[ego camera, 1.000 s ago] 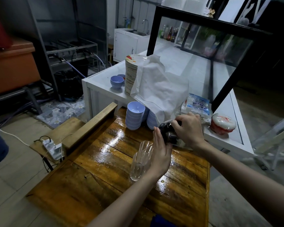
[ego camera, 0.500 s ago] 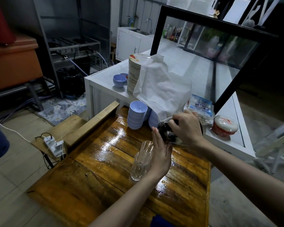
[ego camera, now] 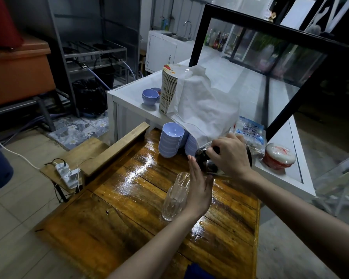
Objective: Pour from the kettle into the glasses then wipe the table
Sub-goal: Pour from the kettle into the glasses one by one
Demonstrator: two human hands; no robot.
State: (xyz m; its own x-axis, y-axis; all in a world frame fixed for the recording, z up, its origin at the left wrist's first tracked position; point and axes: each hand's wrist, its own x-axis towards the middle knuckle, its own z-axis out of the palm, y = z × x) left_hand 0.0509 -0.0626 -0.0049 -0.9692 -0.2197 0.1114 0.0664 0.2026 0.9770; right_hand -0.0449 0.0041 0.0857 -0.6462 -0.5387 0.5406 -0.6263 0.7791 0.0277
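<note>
A tall clear glass [ego camera: 175, 196] stands on the glossy wooden table [ego camera: 129, 202], near its middle. My left hand [ego camera: 198, 188] rests flat against the right side of the glass, fingers straight and pointing up. Just behind it, my right hand [ego camera: 229, 156] grips the dark steel kettle [ego camera: 207, 163], which is tilted with its mouth toward the glass rim. Whether liquid flows is not visible. A blue cloth [ego camera: 196, 271] peeks in at the table's near edge.
Two stacks of lilac bowls [ego camera: 170, 139] stand at the table's far end, below a white counter [ego camera: 129, 91] with a plate stack [ego camera: 168, 89], white paper, a bag and a red-lidded tub [ego camera: 279, 157]. A power strip [ego camera: 68, 171] lies on a low bench to the left.
The kettle and my right hand have shifted slightly toward the glass. My left hand stays against the glass. The camera has moved a little.
</note>
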